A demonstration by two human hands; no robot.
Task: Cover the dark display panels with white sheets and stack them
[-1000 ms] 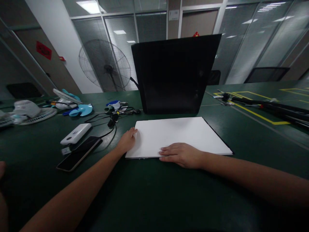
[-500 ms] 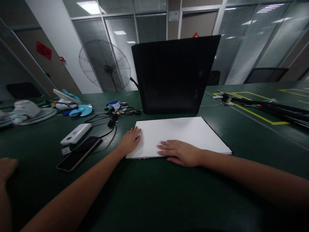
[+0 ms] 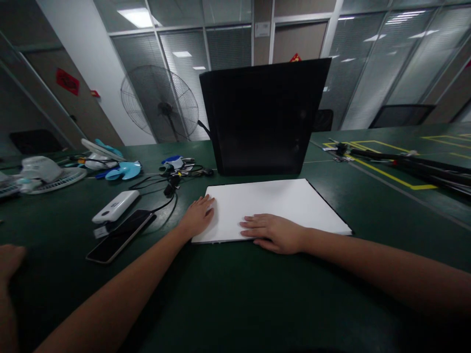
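A white rectangular sheet or board [image 3: 270,201] with a dark right edge lies flat on the green table. My left hand [image 3: 198,215] rests on its left edge, fingers spread and palm down. Across its front edge lies my right hand [image 3: 274,233], flat, with the fingers stretched toward the left. Neither hand grips anything. Just behind the white sheet stands a large black panel [image 3: 265,120], tilted slightly.
Left of my arm lie a phone [image 3: 119,236] and a white device [image 3: 116,206] with a cable. Fan parts [image 3: 125,170] and black cables [image 3: 171,184] are farther back. Black rods [image 3: 415,162] lie at the right. Another person's hand [image 3: 11,257] is at the left edge.
Both hands stay in place on the white sheet. The view has shifted very slightly; nothing on the table has visibly moved.
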